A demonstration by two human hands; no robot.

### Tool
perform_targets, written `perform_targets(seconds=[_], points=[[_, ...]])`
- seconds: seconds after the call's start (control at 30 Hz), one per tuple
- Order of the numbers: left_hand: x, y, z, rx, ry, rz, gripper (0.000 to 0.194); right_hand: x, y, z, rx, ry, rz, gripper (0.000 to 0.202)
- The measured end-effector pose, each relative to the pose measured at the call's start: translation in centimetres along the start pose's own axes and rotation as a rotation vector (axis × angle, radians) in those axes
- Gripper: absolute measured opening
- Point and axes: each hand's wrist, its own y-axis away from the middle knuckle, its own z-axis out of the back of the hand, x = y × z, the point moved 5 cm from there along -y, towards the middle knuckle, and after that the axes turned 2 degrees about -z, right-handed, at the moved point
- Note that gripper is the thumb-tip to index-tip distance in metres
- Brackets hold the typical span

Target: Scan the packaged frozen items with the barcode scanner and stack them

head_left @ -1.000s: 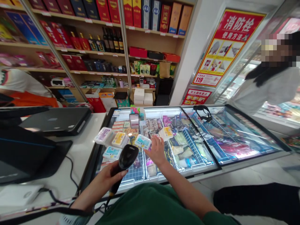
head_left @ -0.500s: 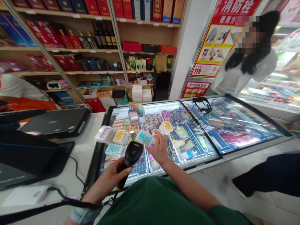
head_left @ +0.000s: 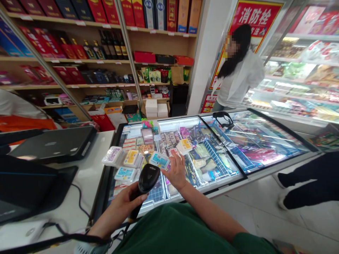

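My left hand (head_left: 129,201) is wrapped round the handle of a black barcode scanner (head_left: 148,178), whose head points away from me over the freezer glass. Just right of the scanner, my right hand (head_left: 177,173) grips the right end of a flat plastic pack with a blue label (head_left: 159,160), fingers curled and thumb on the near side. A red-and-white pack (head_left: 174,152) shows beyond the fingertips. To the left lie similar packs with a purple label (head_left: 113,155), a yellow label (head_left: 131,157) and a blue label (head_left: 125,173). Another yellow-labelled pack (head_left: 184,145) sits farther right.
A glass-topped freezer (head_left: 238,178) with frozen goods spans the front. On the left, a white counter (head_left: 92,169) bears a black laptop-like device (head_left: 53,143). Black straps (head_left: 224,120) rest on the glass. Beyond stand shelves (head_left: 106,56) and a person in white (head_left: 238,77).
The view has shifted slightly. The person in white has moved left and turned away towards the lit shelves. Both my hands keep nearly the same places over the freezer.
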Motion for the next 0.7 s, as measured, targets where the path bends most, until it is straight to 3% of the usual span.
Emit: perform_targets(seconds=[0.47,0.57,0.7], points=[[1.2,-0.7,0.4,0.001,-0.014,0.0,0.048,-0.3,0.7,-1.0,0.063,-0.037,-0.032,0.058],[1.7,-0.9,0.6,-0.008,-0.01,-0.002,0.049,-1.4,1.4,-2.4,0.145,-0.06,-0.182,0.056],[2.1,-0.8,1.0,-0.026,-0.016,-0.002,0.05,-5.2,2.8,-4.5,0.259,-0.068,-0.606,0.058]])
